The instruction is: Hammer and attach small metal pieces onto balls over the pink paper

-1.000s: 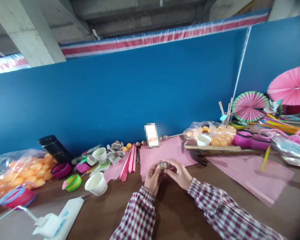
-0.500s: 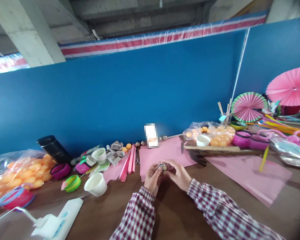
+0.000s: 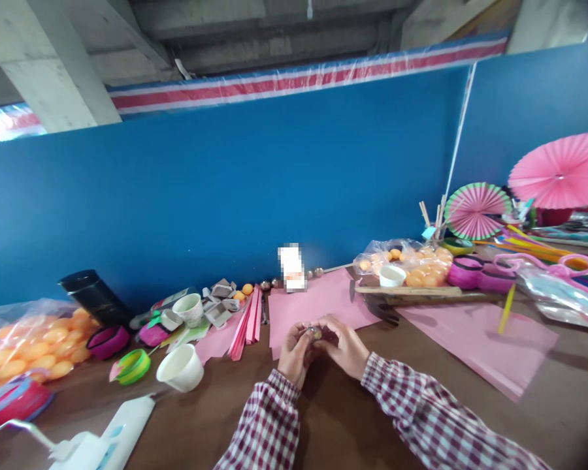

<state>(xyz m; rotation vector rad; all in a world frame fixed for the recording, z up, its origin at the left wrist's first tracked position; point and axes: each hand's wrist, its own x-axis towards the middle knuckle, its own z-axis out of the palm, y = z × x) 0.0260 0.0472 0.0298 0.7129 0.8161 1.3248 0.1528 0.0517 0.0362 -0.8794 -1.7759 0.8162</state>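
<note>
A small shiny metal ball (image 3: 315,333) is held between my two hands above the brown table. My left hand (image 3: 294,354) has its thumb and fingers closed on the ball's left side. From the other side, my right hand (image 3: 347,344) pinches at the ball with thumb and bent fingers; its fingertips are partly hidden. Just behind my hands lies a pink paper sheet (image 3: 323,299). Similar metal balls (image 3: 265,285) stand in a row at the back, near the blue wall.
White cups (image 3: 180,369), a white power strip (image 3: 130,418) and bagged orange balls (image 3: 39,343) occupy the left. Hammers (image 3: 411,292), another pink sheet (image 3: 490,346), a yellow pencil (image 3: 506,309) and pink scissors (image 3: 563,266) lie right. Folded pink strips (image 3: 247,323) are left of the nearer sheet.
The camera view has shifted slightly, so most things sit a little further left. Both hands stay around the metal ball, with the fingers slightly repositioned.
</note>
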